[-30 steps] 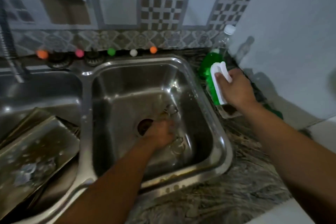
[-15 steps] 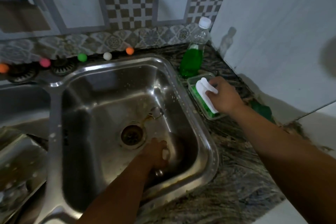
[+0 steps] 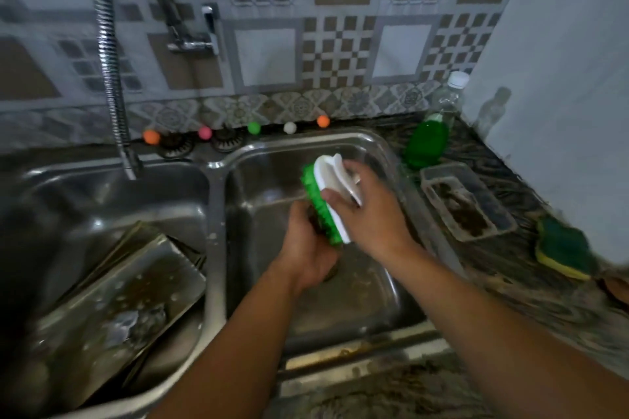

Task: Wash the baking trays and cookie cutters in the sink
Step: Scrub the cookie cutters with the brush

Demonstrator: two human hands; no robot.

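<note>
Right now the right hand grips the white-backed brush, green bristles turned against whatever the left hand curls around (presumably a cookie cutter, though it is hidden), both held over the right sink basin so drips fall there. Left of that basin, the baking trays lean stacked in the neighbouring bowl, seemingly awaiting scrubbing.

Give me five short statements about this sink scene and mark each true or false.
1. The right hand grips the white-handled scrub brush with green bristles. True.
2. The brush lies in the clear plastic tray. False: it is held above the right steel basin.
3. Metal baking trays lean in the left basin. True.
4. The clear bottle of green liquid stands inside the right basin. False: it stands on the counter.
5. The left hand is under the brush. True.
</note>
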